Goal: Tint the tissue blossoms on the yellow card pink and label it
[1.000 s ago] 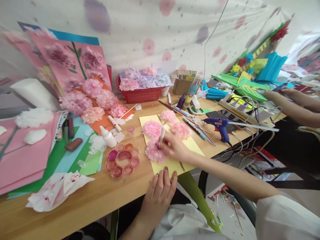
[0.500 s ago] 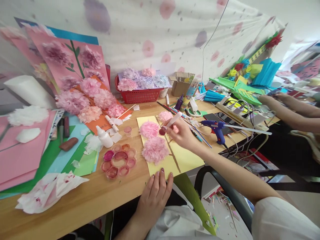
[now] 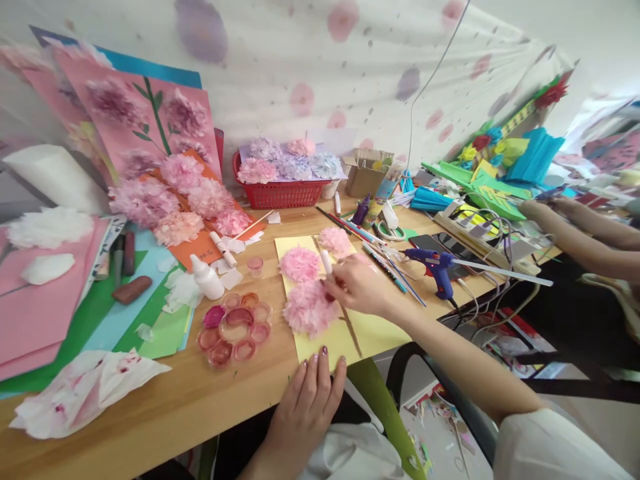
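The left hand (image 3: 310,393) lies flat and empty at the yellow paper's (image 3: 377,332) near edge, the right hand (image 3: 357,287) grips a white stick (image 3: 326,261) by the paper's nearest pink flower (image 3: 309,312), and beyond stands a red basket (image 3: 285,194).

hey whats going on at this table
A person's right hand holds a white-handled tool by a fluffy pink flower on a yellow sheet, while the left hand rests at the sheet's near edge. A palette of pinkish and reddish colours sits to the left; a blue glue gun is to the right, untouched.
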